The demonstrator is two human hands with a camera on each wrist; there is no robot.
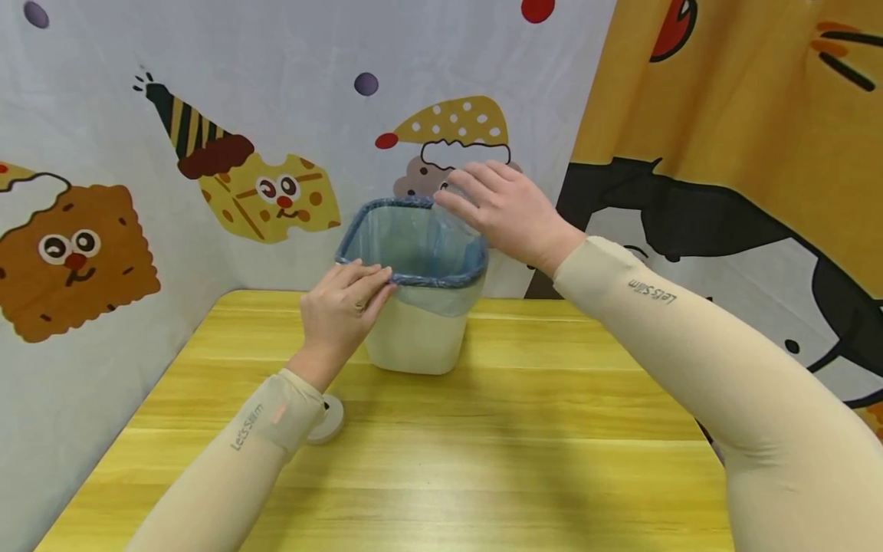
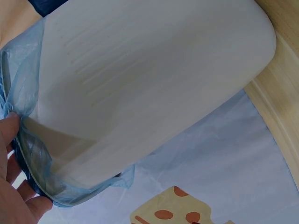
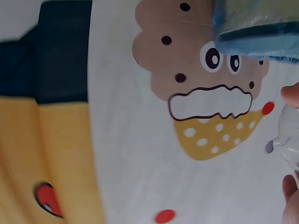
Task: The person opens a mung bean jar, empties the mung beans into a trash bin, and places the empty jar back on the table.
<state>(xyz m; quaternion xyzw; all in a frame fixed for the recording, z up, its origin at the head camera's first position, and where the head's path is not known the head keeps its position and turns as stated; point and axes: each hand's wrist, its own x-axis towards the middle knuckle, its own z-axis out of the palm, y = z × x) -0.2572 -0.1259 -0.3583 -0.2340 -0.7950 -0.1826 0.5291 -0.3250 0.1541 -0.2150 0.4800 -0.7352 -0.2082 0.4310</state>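
Observation:
A cream trash bin (image 1: 416, 337) stands upright on the table, lined with a translucent blue bag (image 1: 393, 234) folded over its rim. My left hand (image 1: 339, 313) grips the near-left rim through the bag; in the left wrist view its fingers (image 2: 39, 205) curl at the bag's edge against the bin's pale wall (image 2: 154, 79). Above the far-right rim, my right hand (image 1: 507, 211) holds a clear plastic object (image 1: 451, 201), mostly hidden behind the fingers. The right wrist view catches part of this clear object (image 3: 288, 133) between thumb and fingers; its kind I cannot tell.
A white round object (image 1: 331, 420) sits on the wooden table (image 1: 441, 475), partly covered by the left sleeve. A white curtain with cartoon prints (image 1: 269, 46) hangs close behind the bin, and a yellow and black one (image 1: 745, 115) hangs at the right.

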